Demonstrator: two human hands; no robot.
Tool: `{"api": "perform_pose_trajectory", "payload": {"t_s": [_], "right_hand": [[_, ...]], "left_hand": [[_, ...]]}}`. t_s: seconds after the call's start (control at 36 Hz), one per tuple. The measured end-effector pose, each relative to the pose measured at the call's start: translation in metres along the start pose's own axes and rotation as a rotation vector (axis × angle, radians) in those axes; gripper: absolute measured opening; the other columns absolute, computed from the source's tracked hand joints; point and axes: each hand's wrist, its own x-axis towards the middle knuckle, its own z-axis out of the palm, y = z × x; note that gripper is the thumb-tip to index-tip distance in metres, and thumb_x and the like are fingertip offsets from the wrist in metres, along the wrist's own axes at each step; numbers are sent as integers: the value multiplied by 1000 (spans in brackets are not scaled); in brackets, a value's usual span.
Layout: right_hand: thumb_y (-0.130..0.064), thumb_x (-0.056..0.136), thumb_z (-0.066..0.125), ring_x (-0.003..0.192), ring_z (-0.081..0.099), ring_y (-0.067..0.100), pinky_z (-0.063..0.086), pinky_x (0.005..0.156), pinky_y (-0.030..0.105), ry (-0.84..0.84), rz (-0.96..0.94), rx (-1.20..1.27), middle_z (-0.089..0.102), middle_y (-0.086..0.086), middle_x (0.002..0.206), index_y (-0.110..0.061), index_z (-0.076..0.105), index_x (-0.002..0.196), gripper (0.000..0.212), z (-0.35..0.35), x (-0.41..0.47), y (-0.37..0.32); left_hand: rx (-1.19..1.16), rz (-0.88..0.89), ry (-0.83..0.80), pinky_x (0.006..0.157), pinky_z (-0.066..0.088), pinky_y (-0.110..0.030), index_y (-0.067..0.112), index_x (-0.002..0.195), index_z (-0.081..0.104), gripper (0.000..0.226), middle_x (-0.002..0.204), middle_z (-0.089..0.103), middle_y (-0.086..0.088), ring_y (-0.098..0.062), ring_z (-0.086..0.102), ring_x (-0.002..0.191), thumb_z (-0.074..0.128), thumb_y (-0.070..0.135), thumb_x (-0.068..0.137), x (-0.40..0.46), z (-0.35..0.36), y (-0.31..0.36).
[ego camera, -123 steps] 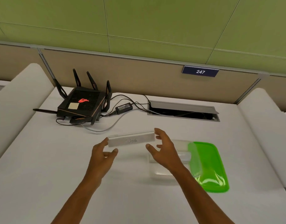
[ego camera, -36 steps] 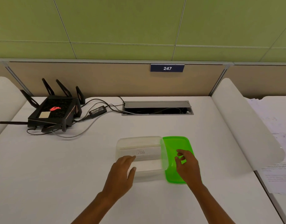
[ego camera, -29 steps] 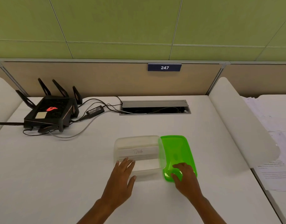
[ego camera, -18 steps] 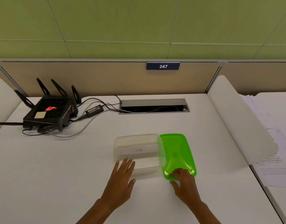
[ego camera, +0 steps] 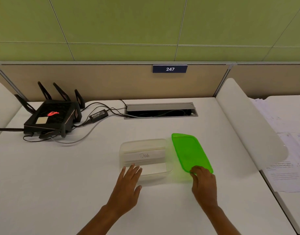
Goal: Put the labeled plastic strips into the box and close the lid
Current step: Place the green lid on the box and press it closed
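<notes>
A clear plastic box (ego camera: 168, 170) sits open on the white desk. Inside it lie labeled plastic strips (ego camera: 145, 156); the top one reads "Dog". A bright green lid (ego camera: 188, 151) is just right of the box, its near end raised off the desk. My right hand (ego camera: 203, 184) grips the lid's near right corner. My left hand (ego camera: 128, 182) rests flat, fingers spread, against the box's near left wall and holds nothing.
A black router (ego camera: 50, 116) with antennas and cables stands at the back left. A cable hatch (ego camera: 160, 110) is set into the desk behind the box. A white divider (ego camera: 251, 126) bounds the right side, with papers (ego camera: 288, 158) beyond it.
The strip went from both hands into the box. My right hand slid to the lid's near corner, took hold and lifted that end. My left hand settled at the box's near wall.
</notes>
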Motion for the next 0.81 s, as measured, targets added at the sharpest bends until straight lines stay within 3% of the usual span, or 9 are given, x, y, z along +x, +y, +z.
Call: {"api": "perform_pose_trajectory", "payload": {"t_s": [0.14, 0.22, 0.28, 0.33, 0.39, 0.5, 0.58, 0.69, 0.81], "right_hand": [[-19, 95, 53, 95, 65, 26, 46, 84, 39, 124, 116, 135, 70, -1, 106, -17, 66, 108, 18, -23, 28, 6], [-16, 101, 50, 98, 63, 15, 45, 88, 22, 193, 230, 254, 65, -8, 107, -23, 62, 113, 19, -38, 45, 2], [-9, 102, 52, 97, 60, 8, 40, 85, 7, 221, 270, 300, 62, -15, 105, -28, 59, 115, 24, -50, 57, -3], [-5, 101, 52, 93, 58, 4, 39, 81, 3, 246, 285, 355, 63, -14, 103, -28, 58, 115, 27, -61, 70, -9], [-3, 102, 51, 89, 59, -1, 39, 78, 1, 285, 293, 436, 63, -17, 98, -26, 58, 114, 27, -73, 81, -19], [-10, 104, 50, 91, 59, -9, 40, 76, 2, 358, 282, 560, 61, -26, 98, -29, 56, 112, 21, -92, 101, -41], [-19, 104, 48, 94, 61, -2, 44, 79, 6, 395, 285, 662, 66, -12, 102, -34, 56, 113, 19, -101, 115, -57], [-22, 106, 48, 99, 69, 23, 55, 85, 32, 394, 348, 856, 72, 8, 108, -38, 59, 108, 20, -103, 130, -79], [-17, 106, 49, 87, 72, 19, 59, 72, 29, 315, 434, 1004, 75, -3, 96, -37, 64, 105, 25, -99, 141, -99]], "left_hand": [[-93, -4, 44, 130, 4, -40, 18, 160, 33, 60, 168, 23, 8, -10, 7, 159, 48, 35, 105, 2, -3, 3], [-176, 19, 108, 130, 11, -40, 17, 158, 39, 58, 166, 30, 8, -10, 15, 158, 55, 30, 103, 4, -5, 5], [-250, 26, 168, 128, 9, -25, 21, 156, 40, 58, 164, 27, 15, 0, 11, 157, 60, 25, 101, 7, -9, 9], [-314, 24, 219, 124, 2, -15, 23, 155, 41, 59, 162, 20, 25, 10, 4, 154, 62, 21, 100, 11, -16, 14], [-341, 29, 249, 127, 10, -25, 22, 155, 44, 57, 159, 22, 31, 9, 11, 154, 62, 21, 101, 19, -23, 17], [-432, -32, 315, 127, 23, -35, 24, 153, 48, 53, 157, 34, 28, 7, 21, 152, 62, 22, 101, 39, -41, 23], [-493, -56, 353, 121, 38, -41, 22, 150, 51, 51, 154, 52, 4, -14, 42, 147, 64, 21, 100, 57, -61, 28], [-529, -22, 448, 115, 43, -39, 11, 146, 55, 48, 144, 60, -1, -16, 54, 135, 64, 13, 99, 82, -87, 33], [-617, -73, 467, 109, 48, -35, 8, 152, 48, 51, 141, 61, -6, -18, 58, 131, 59, 11, 102, 101, -104, 32]]}}
